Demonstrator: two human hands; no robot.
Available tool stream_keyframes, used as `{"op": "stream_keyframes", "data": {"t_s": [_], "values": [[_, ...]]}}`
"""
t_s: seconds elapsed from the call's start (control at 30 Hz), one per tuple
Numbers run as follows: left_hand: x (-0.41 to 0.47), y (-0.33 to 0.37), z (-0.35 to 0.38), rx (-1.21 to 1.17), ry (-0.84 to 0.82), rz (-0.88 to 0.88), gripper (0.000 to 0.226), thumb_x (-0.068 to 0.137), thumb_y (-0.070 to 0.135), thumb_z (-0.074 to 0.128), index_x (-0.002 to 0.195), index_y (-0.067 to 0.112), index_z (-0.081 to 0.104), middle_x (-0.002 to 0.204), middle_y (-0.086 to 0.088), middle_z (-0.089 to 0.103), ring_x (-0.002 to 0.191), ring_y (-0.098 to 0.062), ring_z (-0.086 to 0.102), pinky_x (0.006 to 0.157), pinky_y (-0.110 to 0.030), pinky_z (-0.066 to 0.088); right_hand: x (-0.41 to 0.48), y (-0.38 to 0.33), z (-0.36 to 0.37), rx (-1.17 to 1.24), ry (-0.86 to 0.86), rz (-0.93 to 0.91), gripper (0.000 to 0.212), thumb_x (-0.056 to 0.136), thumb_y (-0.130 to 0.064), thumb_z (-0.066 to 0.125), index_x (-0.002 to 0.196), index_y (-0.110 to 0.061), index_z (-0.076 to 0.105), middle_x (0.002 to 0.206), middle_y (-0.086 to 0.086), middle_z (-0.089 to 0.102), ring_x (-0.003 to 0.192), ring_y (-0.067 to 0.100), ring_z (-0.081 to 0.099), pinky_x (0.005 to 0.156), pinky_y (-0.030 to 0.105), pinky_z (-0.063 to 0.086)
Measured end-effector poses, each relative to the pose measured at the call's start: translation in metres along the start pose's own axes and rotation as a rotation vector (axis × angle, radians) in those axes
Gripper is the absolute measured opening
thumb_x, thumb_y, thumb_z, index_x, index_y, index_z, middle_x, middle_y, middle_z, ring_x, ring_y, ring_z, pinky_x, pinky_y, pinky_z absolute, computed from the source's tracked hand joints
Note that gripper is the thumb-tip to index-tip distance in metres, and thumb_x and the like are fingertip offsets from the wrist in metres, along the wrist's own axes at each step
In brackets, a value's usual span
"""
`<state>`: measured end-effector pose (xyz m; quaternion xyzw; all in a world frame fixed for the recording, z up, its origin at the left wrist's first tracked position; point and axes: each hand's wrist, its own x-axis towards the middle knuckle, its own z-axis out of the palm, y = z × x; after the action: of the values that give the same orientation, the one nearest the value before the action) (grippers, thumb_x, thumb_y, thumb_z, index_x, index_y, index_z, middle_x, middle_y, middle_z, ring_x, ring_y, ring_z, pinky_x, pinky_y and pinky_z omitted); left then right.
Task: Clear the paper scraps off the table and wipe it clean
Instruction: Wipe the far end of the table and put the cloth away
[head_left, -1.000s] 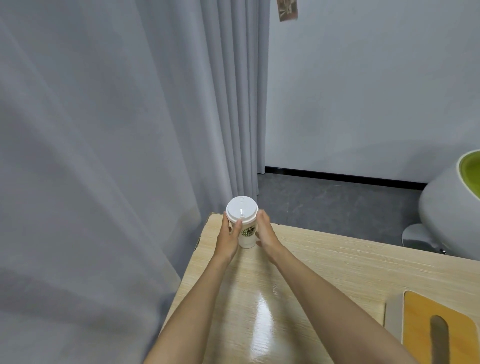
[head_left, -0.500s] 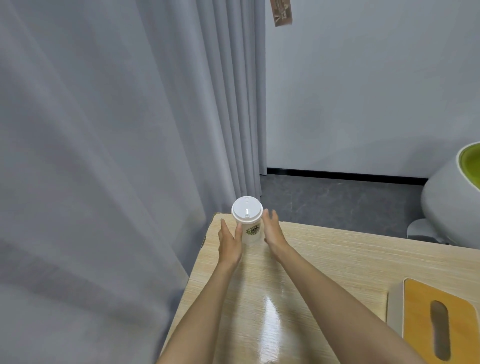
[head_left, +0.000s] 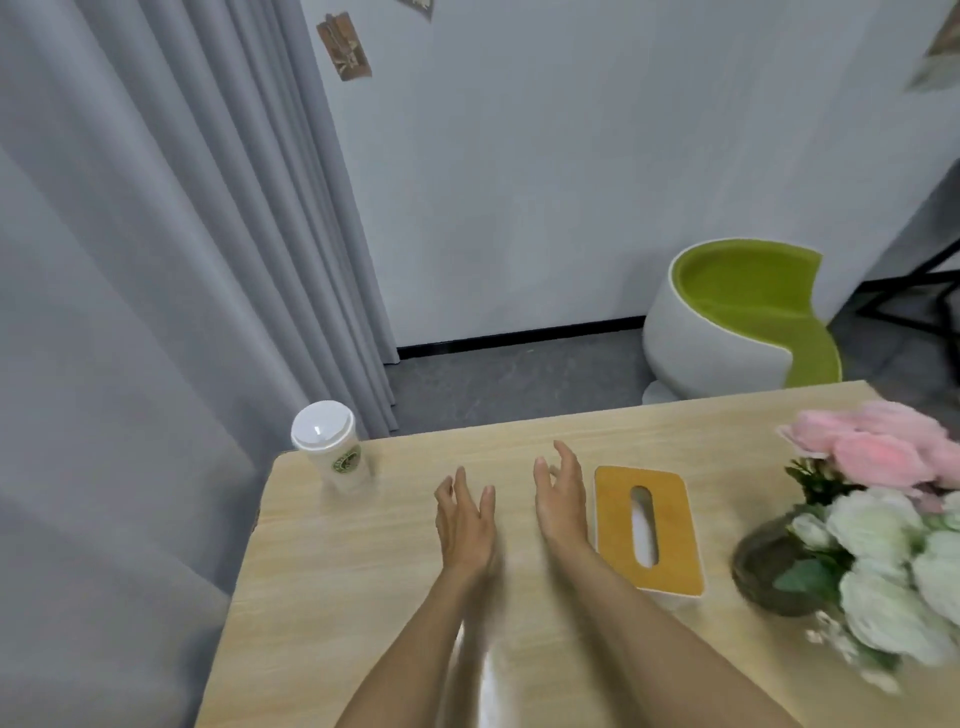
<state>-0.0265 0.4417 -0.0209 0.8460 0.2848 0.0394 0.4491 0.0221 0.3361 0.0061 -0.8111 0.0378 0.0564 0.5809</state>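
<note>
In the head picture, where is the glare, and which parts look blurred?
Head view: a bright glare streak lies on the table near the bottom edge; the flowers at the right edge are smeared by motion blur; the left hand and right hand look slightly soft.

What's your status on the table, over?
Open and empty: left grip, right grip. No paper scraps visible on light wooden table. White lidded paper cup, yellow-topped tissue box, glass flower vase stand on it.

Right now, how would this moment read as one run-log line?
left hand: open, holds nothing | right hand: open, beside tissue box | cup: upright at far-left table corner, untouched | paper scraps: none visible
</note>
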Motion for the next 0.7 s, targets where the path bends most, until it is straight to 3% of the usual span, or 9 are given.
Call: {"op": "stream_keyframes", "data": {"t_s": [0.1, 0.17, 0.3, 0.43, 0.57, 0.7], "values": [[-0.015, 0.033, 0.039, -0.061, -0.163, 0.055, 0.056, 0.101, 0.041, 0.034, 0.150, 0.016, 0.020, 0.151, -0.006, 0.014, 0.139, -0.024, 0.026, 0.116, -0.039, 0.021, -0.013, 0.011, -0.050, -0.061, 0.213, -0.069, 0.035, 0.098, -0.020, 0.043, 0.133, -0.018, 0.043, 0.137, -0.002, 0.042, 0.123, 0.017, 0.042, 0.096, 0.023, 0.033], [-0.029, 0.047, 0.066, -0.129, -0.290, 0.039, 0.055, 0.102, 0.039, 0.033, 0.150, 0.014, 0.021, 0.153, -0.007, 0.012, 0.143, -0.023, 0.021, 0.115, -0.033, 0.018, -0.019, 0.025, -0.080, -0.235, 0.276, -0.123, 0.037, 0.096, -0.019, 0.046, 0.133, -0.015, 0.045, 0.139, 0.002, 0.043, 0.126, 0.021, 0.039, 0.100, 0.026, 0.030], [-0.064, 0.058, 0.111, -0.263, -0.475, -0.017, 0.062, 0.098, 0.047, 0.035, 0.147, 0.011, 0.027, 0.150, -0.004, 0.034, 0.139, -0.022, 0.032, 0.115, -0.036, 0.025, -0.026, 0.064, -0.133, -0.423, 0.195, 0.135, 0.053, 0.099, -0.034, 0.040, 0.147, -0.019, 0.027, 0.158, 0.009, 0.014, 0.145, 0.024, 0.012, 0.115, 0.037, 0.012], [-0.082, 0.059, 0.125, -0.357, -0.405, -0.110, 0.051, 0.103, 0.038, 0.027, 0.148, 0.015, 0.025, 0.149, 0.004, 0.035, 0.137, -0.015, 0.033, 0.114, -0.035, 0.026, -0.040, 0.083, -0.158, -0.114, 0.042, 0.271, 0.056, 0.100, -0.032, 0.036, 0.151, -0.021, 0.015, 0.151, 0.007, 0.033, 0.137, 0.026, 0.033, 0.105, 0.033, 0.028], [-0.098, 0.056, 0.113, -0.384, -0.276, -0.143, 0.039, 0.103, 0.038, 0.027, 0.129, 0.013, 0.044, 0.129, -0.002, 0.053, 0.119, -0.019, 0.049, 0.097, -0.031, 0.037, -0.059, 0.096, -0.157, -0.125, -0.055, 0.201, 0.053, 0.098, -0.037, 0.033, 0.149, -0.035, 0.017, 0.145, 0.002, 0.044, 0.128, 0.026, 0.044, 0.105, 0.040, 0.036], [-0.120, 0.012, 0.107, -0.321, -0.105, -0.223, 0.079, 0.082, 0.070, 0.024, 0.141, 0.019, 0.035, 0.142, -0.004, 0.047, 0.130, -0.024, 0.044, 0.110, -0.045, 0.034, -0.083, 0.096, -0.147, -0.160, -0.203, 0.136, 0.052, 0.097, -0.041, 0.032, 0.147, -0.041, 0.017, 0.141, 0.000, 0.047, 0.124, 0.027, 0.047, 0.101, 0.042, 0.039]]}}
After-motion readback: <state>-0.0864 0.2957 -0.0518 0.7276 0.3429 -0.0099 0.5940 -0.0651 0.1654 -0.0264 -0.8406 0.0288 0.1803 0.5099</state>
